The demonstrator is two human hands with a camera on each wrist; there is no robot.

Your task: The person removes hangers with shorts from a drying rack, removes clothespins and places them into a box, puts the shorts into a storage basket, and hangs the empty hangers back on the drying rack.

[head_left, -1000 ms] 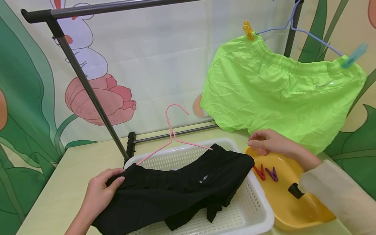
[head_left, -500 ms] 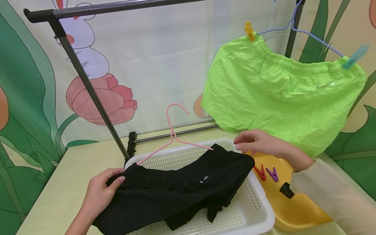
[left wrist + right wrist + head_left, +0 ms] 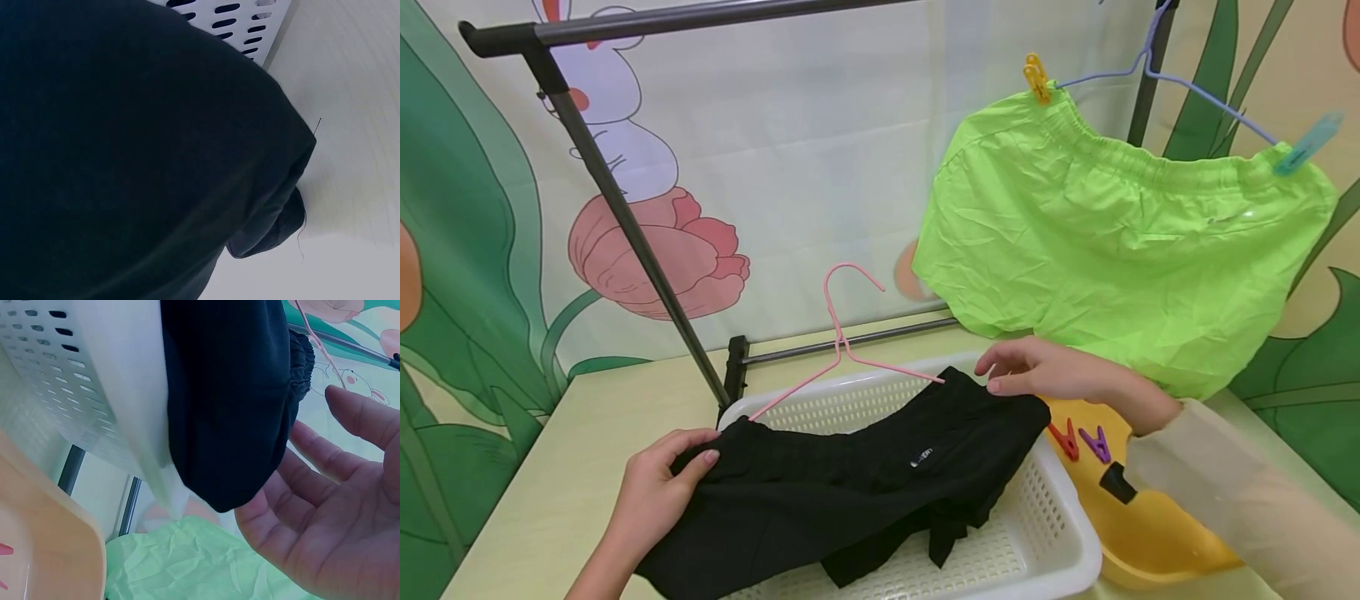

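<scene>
Black shorts (image 3: 850, 475) with a small white print lie across a white perforated basket (image 3: 1078, 533). A pink hanger (image 3: 841, 337) stands up from their waistband, its lower ends hidden in the cloth. At the left end of the waistband my left hand (image 3: 658, 483) pinches the fabric between thumb and fingers. My right hand (image 3: 1060, 371) is at the other end of the waistband, thumb and fingers apart and slightly bent. In the right wrist view the fingers (image 3: 300, 500) lie close beside the black cloth; whether they touch it I cannot tell.
A yellow basin (image 3: 1150, 533) holds a red clothespin (image 3: 1064, 440) and a purple clothespin (image 3: 1096, 444). Green shorts (image 3: 1120, 233) hang from a blue hanger (image 3: 1195, 87) with a yellow clothespin (image 3: 1036, 79) and a teal clothespin (image 3: 1307, 143). A dark rack (image 3: 625, 208) frames the back.
My right hand has moved left from above the yellow basin to the right end of the black shorts' waistband. My left hand keeps its place on the cloth.
</scene>
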